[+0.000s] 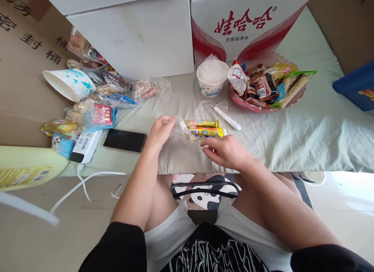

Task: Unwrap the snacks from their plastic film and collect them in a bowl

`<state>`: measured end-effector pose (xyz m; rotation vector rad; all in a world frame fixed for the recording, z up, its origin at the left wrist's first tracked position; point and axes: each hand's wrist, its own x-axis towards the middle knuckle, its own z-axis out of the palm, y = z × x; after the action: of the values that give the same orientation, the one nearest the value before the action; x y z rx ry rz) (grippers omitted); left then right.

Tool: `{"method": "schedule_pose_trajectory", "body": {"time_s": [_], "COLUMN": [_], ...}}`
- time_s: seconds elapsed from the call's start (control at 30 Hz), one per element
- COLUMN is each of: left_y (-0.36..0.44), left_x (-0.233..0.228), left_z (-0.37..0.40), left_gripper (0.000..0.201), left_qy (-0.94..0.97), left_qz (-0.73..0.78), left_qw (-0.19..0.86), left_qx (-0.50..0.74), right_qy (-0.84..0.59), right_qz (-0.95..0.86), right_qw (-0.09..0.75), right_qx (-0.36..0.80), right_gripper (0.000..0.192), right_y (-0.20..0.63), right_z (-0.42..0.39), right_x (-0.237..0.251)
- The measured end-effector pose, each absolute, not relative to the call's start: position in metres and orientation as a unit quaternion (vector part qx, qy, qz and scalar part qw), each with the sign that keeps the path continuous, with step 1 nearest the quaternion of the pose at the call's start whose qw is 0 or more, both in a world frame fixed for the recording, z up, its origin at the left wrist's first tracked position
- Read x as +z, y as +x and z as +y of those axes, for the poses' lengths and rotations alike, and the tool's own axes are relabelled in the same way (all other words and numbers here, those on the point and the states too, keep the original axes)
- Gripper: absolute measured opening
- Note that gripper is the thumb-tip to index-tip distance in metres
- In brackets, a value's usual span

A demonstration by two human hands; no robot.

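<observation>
Several yellow-wrapped snack sticks (204, 131) lie side by side on a clear plastic bag (182, 126) on the cloth-covered table. My left hand (162, 131) pinches the bag's left edge between thumb and fingers. Just below the sticks' right end is my right hand (226, 150), its fingers curled and the tips drawn close together. Whatever thin thing may be between those tips is too small to make out. A white pen-like cutter (226, 118) lies slantwise behind the sticks, partly over the clear plastic.
Behind stand a paper cup (212, 87) with plastic inside and a pink bowl (236, 98) of snacks, before white boxes (140, 38). At left are a phone (125, 140), a white power bank (86, 145) with cable, a tipped cup (70, 85) and packaged snacks (102, 114).
</observation>
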<state>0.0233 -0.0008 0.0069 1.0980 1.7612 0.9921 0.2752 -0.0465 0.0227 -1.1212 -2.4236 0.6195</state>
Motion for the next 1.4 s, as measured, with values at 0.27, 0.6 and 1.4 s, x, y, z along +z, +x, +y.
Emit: {"method": "schedule_pose_trajectory", "body": {"time_s": [0.27, 0.6, 1.4], "left_y": [0.035, 0.048, 0.047], "left_x": [0.022, 0.033, 0.035], "left_z": [-0.025, -0.019, -0.010], "left_gripper": [0.010, 0.003, 0.032], "left_qy": [0.508, 0.226, -0.046], "left_qz": [0.623, 0.378, 0.414], "left_qw": [0.519, 0.774, 0.712], "left_qx": [0.291, 0.455, 0.565], "right_qy": [-0.462, -0.523, -0.512], "right_qz": [-0.834, -0.766, -0.408], "right_qw": [0.268, 0.295, 0.592], "right_qx": [0.141, 0.230, 0.470], "right_gripper": [0.032, 0.051, 0.021], "right_y": [0.260, 0.247, 0.238], "right_z": [-0.032, -0.019, -0.027], "right_x": [0.004, -0.003, 0.006]}}
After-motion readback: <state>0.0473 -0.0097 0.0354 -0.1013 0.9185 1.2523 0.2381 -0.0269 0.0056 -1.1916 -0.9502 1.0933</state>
